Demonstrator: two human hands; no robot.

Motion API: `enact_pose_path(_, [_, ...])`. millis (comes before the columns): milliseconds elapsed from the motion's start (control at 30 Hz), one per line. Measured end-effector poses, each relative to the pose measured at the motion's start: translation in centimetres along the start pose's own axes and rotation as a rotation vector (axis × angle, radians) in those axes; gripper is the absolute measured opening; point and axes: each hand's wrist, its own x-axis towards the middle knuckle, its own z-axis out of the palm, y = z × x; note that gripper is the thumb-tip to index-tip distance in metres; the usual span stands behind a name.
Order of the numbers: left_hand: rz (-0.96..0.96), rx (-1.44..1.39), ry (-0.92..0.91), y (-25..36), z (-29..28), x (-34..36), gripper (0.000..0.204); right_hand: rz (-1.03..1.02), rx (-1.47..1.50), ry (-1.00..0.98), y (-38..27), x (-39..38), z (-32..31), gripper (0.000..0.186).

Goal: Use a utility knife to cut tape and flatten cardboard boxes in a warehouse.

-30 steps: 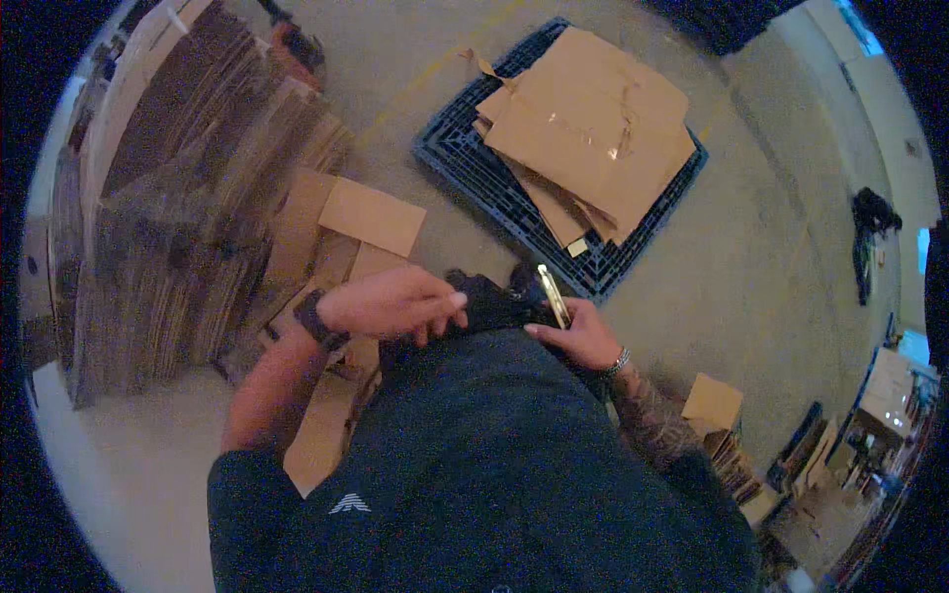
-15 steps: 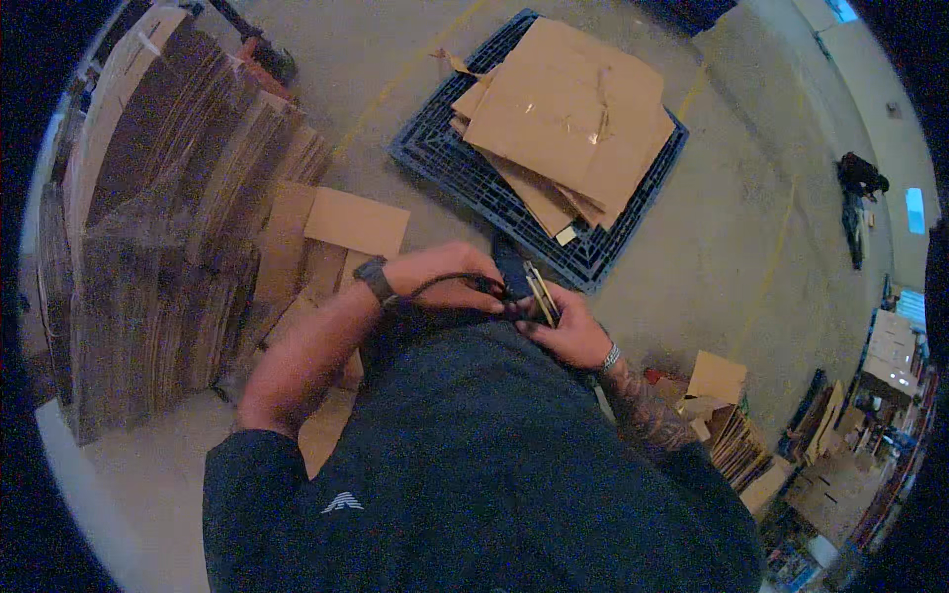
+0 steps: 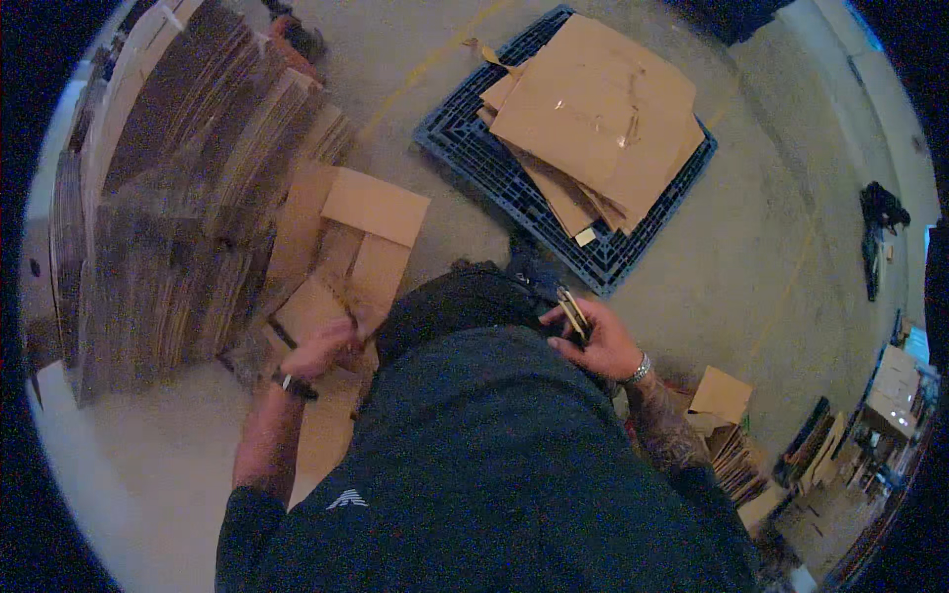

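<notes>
Yellow-and-black tool (image 3: pixel 573 314) poked out of your right hand (image 3: pixel 601 344), which was curled round its near end, just beside your dark shirt (image 3: pixel 494 435). It looked light, hard and maybe slick, so that near end seemed best to hold. Your left hand (image 3: pixel 324 352) was blurry by the brown box (image 3: pixel 382 269); I could not tell its grip.
</notes>
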Motion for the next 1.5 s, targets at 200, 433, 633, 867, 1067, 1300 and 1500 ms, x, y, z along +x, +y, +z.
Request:
enact_pose_path(200, [-0.067, -0.136, 0.415, -1.7, 5.5, 2.1, 0.055, 0.044, -0.052, -0.194, -0.2, 0.8, -1.7, 0.030])
enact_pose_path(433, [0.414, 0.225, -0.051, 3.4, 9.9, 0.6, 0.079, 0.004, -0.130, -0.263, -1.0, 1.1, -2.5, 0.038])
enact_pose_path(633, [0.577, 0.461, 0.097, 5.6, 11.1, -1.5, 0.088, 0.104, 0.031, 0.145, -3.8, 5.5, -4.2, 0.037])
enact_pose_path(867, [0.601, 0.418, 0.146, 6.2, 11.8, -1.8, 0.074, -0.376, -0.336, -0.345, -5.5, 12.7, 0.5, 0.035])
enact_pose_path(1067, [0.685, 0.590, 0.283, 5.8, 11.8, -3.2, 0.068, -0.611, -0.443, -0.425, -4.6, 10.8, 4.2, 0.032])
enact_pose_path(1300, [0.765, 0.881, 0.416, 5.4, 11.7, -3.8, 0.067, -0.431, -0.225, -0.235, -4.4, 9.6, 4.9, 0.018])
enact_pose_path(1500, [0.966, 0.781, 0.445, 5.2, 10.1, -7.7, 0.061, -0.122, -0.172, -0.040, -3.2, 8.3, 4.0, 0.021])
